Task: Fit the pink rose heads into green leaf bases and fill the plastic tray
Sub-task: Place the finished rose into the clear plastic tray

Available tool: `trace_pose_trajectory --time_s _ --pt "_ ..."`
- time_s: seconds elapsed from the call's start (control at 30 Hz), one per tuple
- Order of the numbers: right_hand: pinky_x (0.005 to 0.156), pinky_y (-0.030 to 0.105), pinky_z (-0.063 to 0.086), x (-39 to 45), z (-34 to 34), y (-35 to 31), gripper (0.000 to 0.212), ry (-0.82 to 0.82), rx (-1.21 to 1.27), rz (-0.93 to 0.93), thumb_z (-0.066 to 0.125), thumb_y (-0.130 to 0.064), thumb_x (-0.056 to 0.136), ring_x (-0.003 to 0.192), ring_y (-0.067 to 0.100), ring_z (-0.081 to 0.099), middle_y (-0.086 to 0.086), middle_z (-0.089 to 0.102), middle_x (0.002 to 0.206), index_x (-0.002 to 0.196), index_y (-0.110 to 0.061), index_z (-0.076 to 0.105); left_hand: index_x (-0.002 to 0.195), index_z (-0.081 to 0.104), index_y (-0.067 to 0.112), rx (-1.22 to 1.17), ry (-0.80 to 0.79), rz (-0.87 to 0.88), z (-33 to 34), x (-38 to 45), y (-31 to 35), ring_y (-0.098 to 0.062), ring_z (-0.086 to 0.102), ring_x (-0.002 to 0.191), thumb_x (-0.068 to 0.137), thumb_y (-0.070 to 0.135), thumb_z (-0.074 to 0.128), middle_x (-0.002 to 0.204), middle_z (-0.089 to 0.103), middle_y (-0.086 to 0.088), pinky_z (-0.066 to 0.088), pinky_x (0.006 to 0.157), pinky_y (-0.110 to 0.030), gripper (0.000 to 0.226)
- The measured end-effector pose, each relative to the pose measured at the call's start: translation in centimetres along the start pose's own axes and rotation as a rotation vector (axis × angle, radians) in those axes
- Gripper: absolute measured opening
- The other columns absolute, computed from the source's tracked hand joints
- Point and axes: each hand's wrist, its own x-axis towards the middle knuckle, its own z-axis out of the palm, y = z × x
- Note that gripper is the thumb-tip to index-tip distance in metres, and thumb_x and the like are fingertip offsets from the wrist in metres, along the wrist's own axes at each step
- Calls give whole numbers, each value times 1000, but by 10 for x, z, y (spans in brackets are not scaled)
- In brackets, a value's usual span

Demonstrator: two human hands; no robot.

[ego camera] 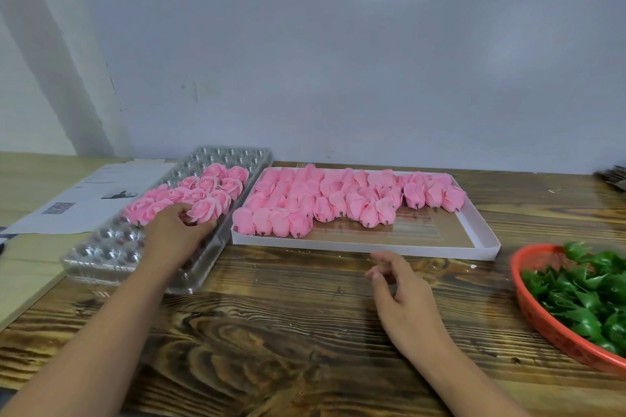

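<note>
Head view, reading from my left: papers (84,193) lie at the table's (288,315) far-left edge, and just beside them sits the clear tray (101,257), its long axis running away from me and slightly right. Finished roses (200,191) fill its middle rows; the cups nearest me and those at the far end are bare. My left hand (176,230) rests over the tray with its fingers curled on the nearest rose (206,208), which I judge is being seated in its cup. Right of the tray, touching or nearly so, is the white box (481,230) of loose heads (338,196), lying on their sides with stubs toward me. My right hand (403,288) hovers above the bare wood in front of the box, fingers loosely bent, holding nothing. Far right, the red basket (528,301) holds the green bases (582,294). The next move turns on this: both heads and bases lie right of the tray, so the free right hand is the nearer one, the heads ahead of it and the bases off to its right.
</note>
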Motion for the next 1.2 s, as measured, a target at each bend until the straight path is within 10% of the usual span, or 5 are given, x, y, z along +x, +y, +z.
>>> trace_pose_trajectory --time_s 0.37,0.8,1.2 --pt "66 7 41 0 0 -1 27 -3 -18 5 54 -14 97 72 7 58 -17 66 87 112 -36 53 70 61 7 125 -33 36 -2 3 3 -34 67 59 84 24 79 63 67 -12 57 61 -44 29" --pt "63 8 41 -1 -1 -2 28 -12 -11 23 54 -9 96 65 8 56 -16 67 88 113 -32 56 118 67 13 231 52 91 -4 3 1 -21 61 84 83 37 79 92 62 5 50 74 -35 44" --pt "61 10 43 -2 -2 -4 30 -12 11 36 55 -7 94 68 14 56 -16 67 88 111 -32 57 86 68 15 227 44 56 1 1 9 -29 66 72 84 27 76 78 70 -6 56 73 -44 15"
